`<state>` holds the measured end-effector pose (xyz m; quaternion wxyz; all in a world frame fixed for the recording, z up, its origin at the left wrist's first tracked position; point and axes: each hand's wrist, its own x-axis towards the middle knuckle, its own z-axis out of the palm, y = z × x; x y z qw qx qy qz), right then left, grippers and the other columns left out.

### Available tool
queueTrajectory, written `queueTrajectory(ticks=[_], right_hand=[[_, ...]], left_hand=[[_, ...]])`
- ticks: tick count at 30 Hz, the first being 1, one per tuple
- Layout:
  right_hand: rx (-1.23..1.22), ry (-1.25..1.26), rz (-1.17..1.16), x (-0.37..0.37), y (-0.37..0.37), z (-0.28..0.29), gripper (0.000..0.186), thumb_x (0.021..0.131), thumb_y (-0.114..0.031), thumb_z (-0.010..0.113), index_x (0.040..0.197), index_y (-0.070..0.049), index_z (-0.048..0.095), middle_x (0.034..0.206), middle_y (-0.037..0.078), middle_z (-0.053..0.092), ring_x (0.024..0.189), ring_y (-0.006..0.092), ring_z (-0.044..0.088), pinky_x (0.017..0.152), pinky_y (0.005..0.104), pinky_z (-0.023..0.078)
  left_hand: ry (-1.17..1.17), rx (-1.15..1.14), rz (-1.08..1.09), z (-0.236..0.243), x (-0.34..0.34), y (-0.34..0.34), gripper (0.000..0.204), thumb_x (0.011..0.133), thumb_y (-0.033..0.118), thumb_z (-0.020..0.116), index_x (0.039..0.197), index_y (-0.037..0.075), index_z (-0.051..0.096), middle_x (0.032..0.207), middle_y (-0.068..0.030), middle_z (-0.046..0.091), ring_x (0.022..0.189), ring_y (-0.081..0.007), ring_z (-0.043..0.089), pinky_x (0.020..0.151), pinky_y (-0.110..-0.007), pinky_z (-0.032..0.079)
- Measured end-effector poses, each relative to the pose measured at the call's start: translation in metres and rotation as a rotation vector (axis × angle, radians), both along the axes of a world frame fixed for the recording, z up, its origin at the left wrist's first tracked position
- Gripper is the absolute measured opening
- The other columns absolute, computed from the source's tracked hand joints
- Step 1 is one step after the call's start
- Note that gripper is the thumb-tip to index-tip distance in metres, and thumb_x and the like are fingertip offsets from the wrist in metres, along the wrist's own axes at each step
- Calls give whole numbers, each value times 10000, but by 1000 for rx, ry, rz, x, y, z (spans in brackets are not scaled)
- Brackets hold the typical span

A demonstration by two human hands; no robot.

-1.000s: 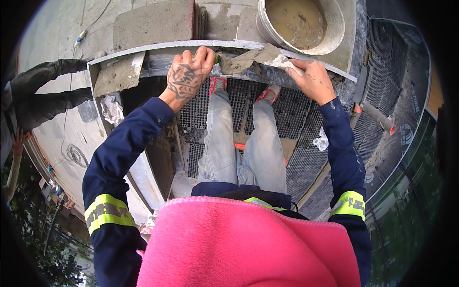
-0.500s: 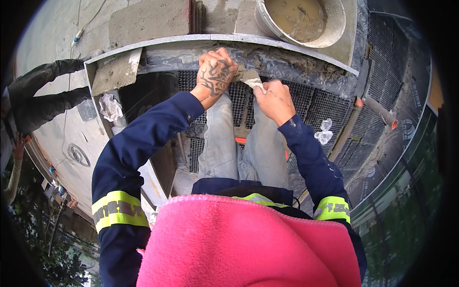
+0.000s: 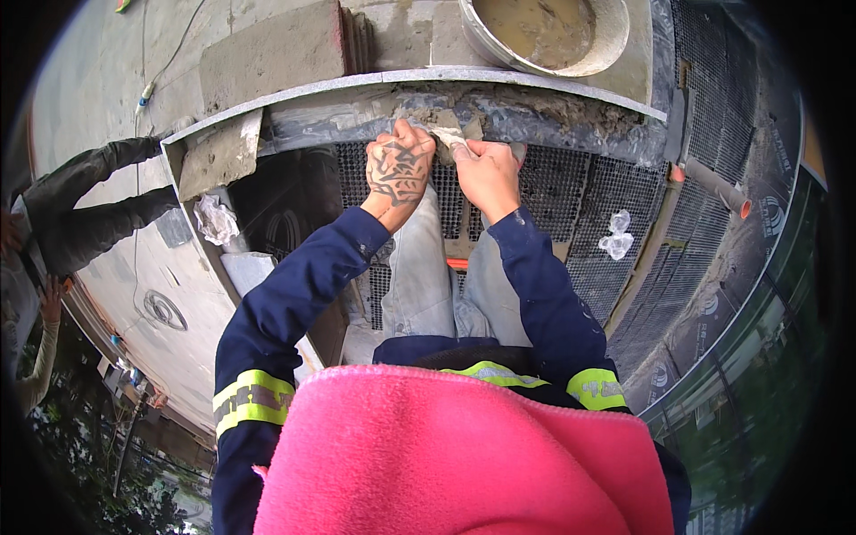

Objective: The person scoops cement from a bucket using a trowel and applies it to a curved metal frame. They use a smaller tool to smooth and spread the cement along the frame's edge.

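My left hand [image 3: 398, 169], tattooed, is closed at the inner face of a mortar-smeared ledge [image 3: 303, 123]; what it grips is hidden. Just to its right, my right hand [image 3: 489, 174] pinches a whitish, mortar-coated piece [image 3: 448, 135] that looks like a blade or scraper; its exact kind is unclear. Grey mortar [image 3: 571, 109] lies lumpy along the ledge under a pale metal rim [image 3: 339, 82]. My jeans-clad legs [image 3: 410, 276] stand below, partly covered by my forearms.
A bucket of murky water [image 3: 535, 27] and stacked grey slabs [image 3: 276, 58] sit beyond the rim. Another person's dark trousers [image 3: 85, 196] show at left. Mesh panels [image 3: 580, 214], a pipe with an orange end [image 3: 713, 187], crumpled plastic [image 3: 216, 218] and a cable coil [image 3: 163, 310] are nearby.
Both hands have moved closer together near the middle of the ledge; the left went right and lower, the right went left with the whitish piece. The bucket appears slightly higher in view.
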<state>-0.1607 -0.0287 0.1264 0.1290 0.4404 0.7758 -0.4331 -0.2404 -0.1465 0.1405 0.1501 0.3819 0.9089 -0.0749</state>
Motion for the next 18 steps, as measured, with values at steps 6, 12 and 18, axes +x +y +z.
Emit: queueTrajectory(ticks=[6,12,18], right_hand=[[113,-118,47,0,41,2,405,804,-298,624,1063,5,697,987,270,677,956,399,659,878,415,506],[343,-130,137,-9,43,-36,289,783,-212,612,894,47,674,859,301,663,839,434,666,770,486,539],[324,-21,31,-5,36,-28,240,779,-158,599,863,52,678,858,307,657,831,447,659,773,490,539]], left_hand=[[-44,-24,12,-5,4,-44,209,776,119,619,981,93,589,933,-105,589,765,-273,666,611,-390,521],[-77,42,62,-8,6,-76,235,781,108,611,1013,143,596,917,-80,584,746,-260,657,603,-391,517],[-99,109,156,-1,14,-95,337,735,58,632,1054,169,615,906,-63,584,738,-261,648,640,-395,514]])
